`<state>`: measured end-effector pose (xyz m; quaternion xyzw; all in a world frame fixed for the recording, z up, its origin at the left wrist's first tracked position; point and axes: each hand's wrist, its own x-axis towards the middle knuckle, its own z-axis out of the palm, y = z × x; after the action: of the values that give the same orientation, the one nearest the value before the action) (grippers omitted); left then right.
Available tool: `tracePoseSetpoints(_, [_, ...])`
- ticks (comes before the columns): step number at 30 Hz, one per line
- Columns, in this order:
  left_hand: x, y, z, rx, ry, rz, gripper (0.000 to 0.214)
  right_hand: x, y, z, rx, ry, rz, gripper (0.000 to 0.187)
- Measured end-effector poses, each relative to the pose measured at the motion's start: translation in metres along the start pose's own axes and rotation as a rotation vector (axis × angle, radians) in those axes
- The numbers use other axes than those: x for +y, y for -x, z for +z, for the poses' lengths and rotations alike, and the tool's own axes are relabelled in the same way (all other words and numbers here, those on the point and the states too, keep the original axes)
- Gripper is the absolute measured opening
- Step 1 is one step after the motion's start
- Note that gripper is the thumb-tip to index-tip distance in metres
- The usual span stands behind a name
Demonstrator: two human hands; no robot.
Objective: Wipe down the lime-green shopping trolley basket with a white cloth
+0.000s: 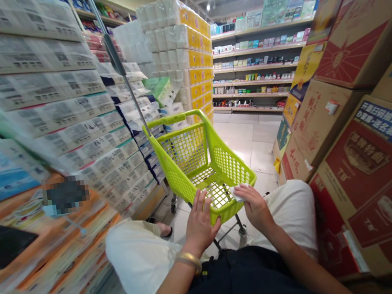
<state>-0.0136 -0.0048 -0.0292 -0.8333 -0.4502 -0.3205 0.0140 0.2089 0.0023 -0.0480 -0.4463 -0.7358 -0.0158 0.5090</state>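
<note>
A lime-green child-size shopping cart (pixel 232 161) with a perforated basket stands between my knees, a tall metal pole rising from its far left corner. My left hand (pixel 200 218) is at the basket's near left corner, its fingers over the rim and its thumb against the outer wall. At the near right corner, my right hand (pixel 256 204) presses a folded white tissue or cloth (pixel 237 193) to the rim, fingers closed on it. Nothing lies in the basket. Part of the near rim is hidden under both hands.
Tall stacks of wrapped tissue packs (pixel 61 83) rise on the left, with a dark phone (pixel 6 245) on a lower pile. Liquor cartons (pixel 383 170) crowd the right side. Toilet-roll packs (pixel 174 39) and stocked shelves (pixel 259 52) stand beyond the tiled floor (pixel 241 134).
</note>
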Motion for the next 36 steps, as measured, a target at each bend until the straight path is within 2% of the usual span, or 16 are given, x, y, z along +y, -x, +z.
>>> tracePoseSetpoints(2, [0.001, -0.001, 0.0, 0.004, 0.007, -0.012, 0.049, 0.008, -0.002, -0.003, 0.084, 0.034, 0.057, 0.043])
tracePoseSetpoints(4, [0.002, -0.002, 0.001, 0.013, 0.016, -0.019, 0.048, 0.003, 0.0, -0.002, 0.08, 0.016, 0.058, 0.043])
tracePoseSetpoints(8, [0.001, -0.002, 0.002, 0.033, 0.036, -0.014, 0.044, -0.026, 0.007, 0.007, -0.131, -0.104, -0.092, 0.046])
tracePoseSetpoints(10, [-0.001, -0.002, 0.002, 0.031, 0.043, -0.015, 0.042, -0.031, 0.007, 0.009, -0.198, -0.129, -0.139, 0.046])
tracePoseSetpoints(12, [-0.001, -0.002, 0.0, 0.023, 0.045, -0.018, 0.041, -0.023, 0.004, 0.006, -0.159, -0.105, -0.115, 0.045])
tracePoseSetpoints(15, [0.0, -0.002, -0.002, 0.023, 0.047, -0.026, 0.042, -0.004, -0.001, 0.0, 0.004, -0.023, -0.012, 0.044])
tracePoseSetpoints(17, [0.001, -0.002, -0.002, 0.032, 0.051, -0.029, 0.042, -0.002, -0.002, 0.0, 0.048, -0.001, 0.02, 0.043])
tracePoseSetpoints(19, [0.001, -0.002, -0.001, 0.044, 0.054, -0.03, 0.041, -0.012, 0.0, 0.005, -0.006, -0.029, -0.016, 0.045])
tracePoseSetpoints(22, [0.0, -0.001, 0.0, 0.045, 0.046, -0.024, 0.041, -0.033, 0.005, 0.013, -0.172, -0.11, -0.115, 0.047])
tracePoseSetpoints(24, [-0.001, 0.0, 0.0, 0.042, 0.032, -0.024, 0.039, -0.036, 0.005, 0.013, -0.22, -0.133, -0.131, 0.048])
tracePoseSetpoints(26, [-0.001, 0.0, -0.001, 0.044, 0.02, -0.029, 0.039, -0.028, 0.004, 0.01, -0.169, -0.111, -0.097, 0.047])
tracePoseSetpoints(29, [0.0, 0.0, -0.001, 0.049, 0.008, -0.043, 0.041, -0.009, 0.001, 0.002, -0.013, -0.038, -0.001, 0.046])
tracePoseSetpoints(31, [0.001, -0.001, 0.0, 0.058, 0.001, -0.052, 0.043, -0.006, 0.002, 0.002, 0.033, -0.013, 0.04, 0.046])
tracePoseSetpoints(33, [0.002, -0.001, 0.002, 0.076, -0.004, -0.05, 0.044, -0.012, 0.004, 0.006, 0.008, -0.024, 0.027, 0.047])
tracePoseSetpoints(36, [0.001, 0.0, 0.005, 0.107, -0.013, -0.048, 0.043, -0.028, 0.007, 0.013, -0.106, -0.072, -0.069, 0.049])
